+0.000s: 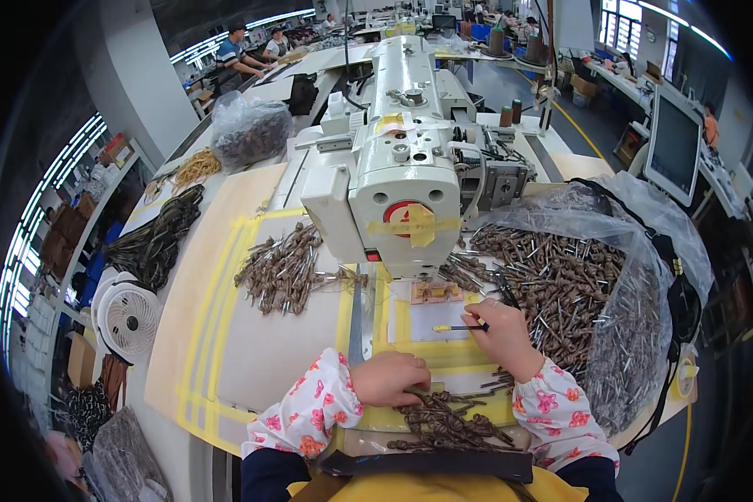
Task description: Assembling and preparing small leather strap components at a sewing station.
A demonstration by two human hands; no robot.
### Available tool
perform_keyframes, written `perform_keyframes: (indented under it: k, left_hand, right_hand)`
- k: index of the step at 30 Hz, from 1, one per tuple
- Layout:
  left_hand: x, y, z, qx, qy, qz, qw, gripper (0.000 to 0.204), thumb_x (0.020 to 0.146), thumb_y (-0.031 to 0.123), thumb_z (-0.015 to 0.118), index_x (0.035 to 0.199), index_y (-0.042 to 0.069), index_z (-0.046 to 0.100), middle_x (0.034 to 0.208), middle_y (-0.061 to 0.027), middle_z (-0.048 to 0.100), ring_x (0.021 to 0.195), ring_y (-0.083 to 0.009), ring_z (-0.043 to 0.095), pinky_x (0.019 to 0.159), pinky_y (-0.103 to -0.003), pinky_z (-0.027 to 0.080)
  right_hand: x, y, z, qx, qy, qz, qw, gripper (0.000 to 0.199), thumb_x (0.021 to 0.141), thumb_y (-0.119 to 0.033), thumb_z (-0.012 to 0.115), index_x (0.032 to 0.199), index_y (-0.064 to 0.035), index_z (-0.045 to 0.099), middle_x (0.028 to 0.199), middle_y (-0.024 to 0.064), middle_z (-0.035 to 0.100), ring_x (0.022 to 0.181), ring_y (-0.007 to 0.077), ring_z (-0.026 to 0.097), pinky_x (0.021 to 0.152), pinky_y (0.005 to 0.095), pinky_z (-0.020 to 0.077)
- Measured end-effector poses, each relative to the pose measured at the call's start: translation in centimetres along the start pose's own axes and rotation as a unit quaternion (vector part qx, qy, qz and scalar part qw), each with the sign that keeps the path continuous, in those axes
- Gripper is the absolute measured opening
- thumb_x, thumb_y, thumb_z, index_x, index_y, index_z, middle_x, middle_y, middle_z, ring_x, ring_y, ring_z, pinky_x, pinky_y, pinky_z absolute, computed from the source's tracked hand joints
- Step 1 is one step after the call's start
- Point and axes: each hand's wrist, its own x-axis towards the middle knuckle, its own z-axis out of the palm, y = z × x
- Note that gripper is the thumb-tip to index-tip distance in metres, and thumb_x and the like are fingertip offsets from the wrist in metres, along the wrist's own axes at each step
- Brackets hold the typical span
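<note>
My left hand (390,379) is closed at the front edge of the work surface, fingers bent over a small heap of brown cords (452,422) and pinching the top of it; its fingertips are partly hidden. My right hand (504,336) grips a thin, pen-like black and yellow tool (453,328), which points left above the white, yellow-taped plate. Just beyond it, a small pinkish template (437,291) lies under the head of a white sewing machine (406,167). Another bunch of brown cords with metal tips (283,269) rests left of the machine.
A large heap of metal-tipped brown cords (560,284) spills from a clear plastic bag (636,293) at right. A white fan (127,314) and dark cords (161,238) are at left. A screen (674,144) stands at far right. Other people (236,58) work in the background.
</note>
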Motion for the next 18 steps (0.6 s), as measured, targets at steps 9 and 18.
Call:
perform_keyframes:
  k: [9, 18]
  left_hand:
    - [-0.1, 0.8, -1.8, -0.048, -0.047, -0.088, 0.994, 0.015, 0.077, 0.013, 0.061, 0.090, 0.007, 0.056, 0.082, -0.0108, 0.061, 0.078, -0.0320, 0.059, 0.067, -0.038, 0.047]
    - [0.4, -2.0, -0.2, -0.287, 0.170, -0.132, 0.933, 0.015, 0.088, 0.005, 0.056, 0.100, 0.000, 0.050, 0.084, -0.0044, 0.057, 0.077, -0.0091, 0.053, 0.070, -0.024, 0.045]
  right_hand:
    - [0.2, -0.9, 0.0, 0.075, -0.055, 0.011, 0.996, 0.013, 0.076, -0.015, 0.065, 0.086, -0.0062, 0.064, 0.073, 0.0092, 0.061, 0.063, 0.0276, 0.060, 0.057, 0.0360, 0.0469]
    - [-1.1, -3.0, 1.2, 0.159, -0.142, -0.020, 0.977, 0.025, 0.071, -0.011, 0.067, 0.095, -0.0063, 0.063, 0.084, 0.0098, 0.064, 0.072, 0.0286, 0.061, 0.062, 0.0358, 0.0491]
